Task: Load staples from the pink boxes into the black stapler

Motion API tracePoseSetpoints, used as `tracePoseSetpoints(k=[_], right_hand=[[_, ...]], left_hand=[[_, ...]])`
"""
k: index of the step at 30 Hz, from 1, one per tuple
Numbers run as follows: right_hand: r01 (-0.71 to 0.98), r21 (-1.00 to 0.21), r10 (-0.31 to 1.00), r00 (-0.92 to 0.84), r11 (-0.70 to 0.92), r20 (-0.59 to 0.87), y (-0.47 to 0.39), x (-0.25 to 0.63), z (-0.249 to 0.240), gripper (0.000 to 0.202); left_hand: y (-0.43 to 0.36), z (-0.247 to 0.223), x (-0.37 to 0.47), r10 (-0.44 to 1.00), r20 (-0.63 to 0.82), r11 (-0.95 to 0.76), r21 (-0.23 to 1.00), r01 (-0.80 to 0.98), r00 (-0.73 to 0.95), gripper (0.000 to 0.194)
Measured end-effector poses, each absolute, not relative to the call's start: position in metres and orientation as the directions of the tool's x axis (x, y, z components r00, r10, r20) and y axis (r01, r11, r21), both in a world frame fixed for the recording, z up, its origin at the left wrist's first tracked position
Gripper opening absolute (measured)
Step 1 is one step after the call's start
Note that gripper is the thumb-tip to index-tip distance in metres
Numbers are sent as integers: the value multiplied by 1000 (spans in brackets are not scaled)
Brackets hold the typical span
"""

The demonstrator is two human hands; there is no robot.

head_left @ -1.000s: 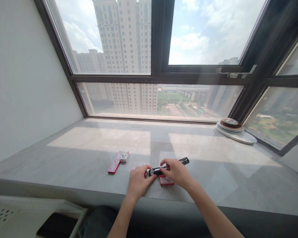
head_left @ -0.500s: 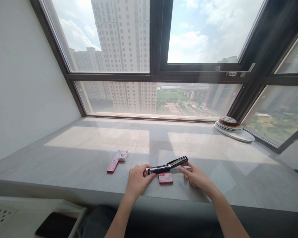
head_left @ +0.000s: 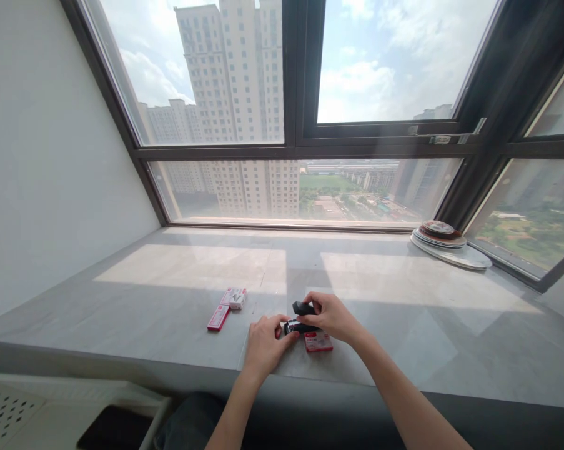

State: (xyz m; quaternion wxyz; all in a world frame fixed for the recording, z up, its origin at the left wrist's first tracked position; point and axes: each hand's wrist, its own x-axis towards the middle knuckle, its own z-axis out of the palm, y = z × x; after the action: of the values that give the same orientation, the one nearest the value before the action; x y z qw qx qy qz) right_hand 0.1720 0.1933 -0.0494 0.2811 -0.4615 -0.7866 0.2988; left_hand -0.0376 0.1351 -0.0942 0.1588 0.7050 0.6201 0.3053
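Observation:
A black stapler (head_left: 303, 309) rests on the grey stone sill, its top arm raised a little above the base at the left end. My left hand (head_left: 267, 345) grips the left end of the base between thumb and fingers. From the right, my right hand (head_left: 331, 315) pinches the top arm and covers the stapler's right part. A red and white box (head_left: 318, 342) lies just in front of the stapler. To the left are a small white and pink box (head_left: 237, 298) and a flat red box (head_left: 218, 318), close together.
Stacked plates (head_left: 443, 244) stand at the back right of the sill (head_left: 169, 300), by the window. Below the front edge at lower left is a white basket (head_left: 42, 406) with a dark object (head_left: 115, 428).
My right hand has moved left and up onto the stapler's top arm, which has swung over from the right to above the base. My left hand keeps its grip. The view has shifted slightly.

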Motion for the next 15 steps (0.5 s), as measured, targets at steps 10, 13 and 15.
tracePoseSetpoints(k=[10, 13, 15], right_hand=[[644, -604, 873, -443, 469, 206, 189, 198, -45, 22], [627, -632, 887, -383, 456, 260, 188, 210, -55, 26], [582, -664, 876, -405, 469, 264, 185, 213, -61, 31]], left_hand=[[122, -88, -33, 923, 384, -244, 611, 753, -13, 29], [112, -77, -21, 884, 457, -390, 600, 699, 100, 35], [108, -70, -7, 835, 471, -533, 560, 635, 285, 39]])
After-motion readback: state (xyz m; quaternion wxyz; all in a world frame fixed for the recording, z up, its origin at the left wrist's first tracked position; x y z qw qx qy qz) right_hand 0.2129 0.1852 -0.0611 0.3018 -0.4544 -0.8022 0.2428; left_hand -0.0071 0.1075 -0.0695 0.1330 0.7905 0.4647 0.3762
